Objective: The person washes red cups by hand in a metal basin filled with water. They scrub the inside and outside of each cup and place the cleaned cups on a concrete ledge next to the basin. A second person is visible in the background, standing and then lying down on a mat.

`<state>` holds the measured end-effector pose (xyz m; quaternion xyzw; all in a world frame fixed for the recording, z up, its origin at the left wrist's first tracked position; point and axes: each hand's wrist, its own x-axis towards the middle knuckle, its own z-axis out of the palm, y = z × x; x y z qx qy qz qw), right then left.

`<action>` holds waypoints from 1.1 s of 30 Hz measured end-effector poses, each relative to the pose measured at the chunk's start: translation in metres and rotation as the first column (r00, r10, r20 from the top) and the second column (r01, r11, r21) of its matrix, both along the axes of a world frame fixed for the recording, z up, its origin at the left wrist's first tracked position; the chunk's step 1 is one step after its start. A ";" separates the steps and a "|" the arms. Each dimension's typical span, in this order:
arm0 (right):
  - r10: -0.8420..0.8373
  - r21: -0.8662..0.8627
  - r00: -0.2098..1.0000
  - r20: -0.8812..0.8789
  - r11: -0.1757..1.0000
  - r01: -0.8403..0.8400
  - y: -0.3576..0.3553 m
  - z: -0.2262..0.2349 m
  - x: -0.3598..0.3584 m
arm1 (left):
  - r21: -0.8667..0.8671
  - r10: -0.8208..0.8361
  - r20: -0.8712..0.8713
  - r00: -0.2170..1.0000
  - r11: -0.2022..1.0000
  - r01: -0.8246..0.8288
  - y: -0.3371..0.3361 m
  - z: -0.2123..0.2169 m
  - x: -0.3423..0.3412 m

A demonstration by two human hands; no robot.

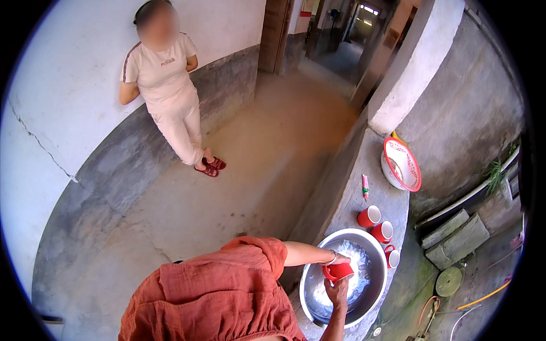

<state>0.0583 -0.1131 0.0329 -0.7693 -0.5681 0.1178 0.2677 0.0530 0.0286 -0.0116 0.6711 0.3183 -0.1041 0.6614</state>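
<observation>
Over a large metal basin of water, a red mug with a pale inside is tilted on its side. My left hand, with a bracelet at the wrist, is closed on its far side. From the near side my right hand grips the same mug, its fingers partly hidden. Beside the basin stand more red mugs with white insides: one at the far side, a second next to it, and a third by the right rim.
The basin rests on a grey concrete ledge. Farther along it lie a pink-and-white tube and a red-rimmed enamel basin, tilted against the wall. A person leans on the left wall. Stone blocks sit lower right.
</observation>
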 end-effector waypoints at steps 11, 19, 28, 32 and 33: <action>-0.002 0.065 0.999 0.041 0.998 -0.001 -0.003 -0.026 0.009 | -0.334 -0.003 0.042 0.999 0.943 0.017 0.005 -0.011 0.002; -0.155 -0.077 0.626 -0.764 0.986 0.150 0.000 0.005 -0.002 | -0.319 -0.134 0.024 0.991 0.938 0.135 0.014 0.005 -0.008; -0.160 -0.062 0.498 -0.852 0.976 0.208 0.005 0.000 0.003 | -0.156 -0.051 -0.025 0.998 0.987 0.047 0.012 0.015 -0.012; -0.082 -0.011 0.192 -0.978 0.939 0.343 -0.003 -0.017 0.004 | 0.032 -0.115 0.182 0.977 0.993 0.111 0.012 -0.023 0.004; -0.132 -0.037 0.355 -0.926 0.965 0.260 -0.005 -0.021 0.006 | -0.079 -0.069 0.119 0.991 0.994 0.078 0.012 -0.019 0.003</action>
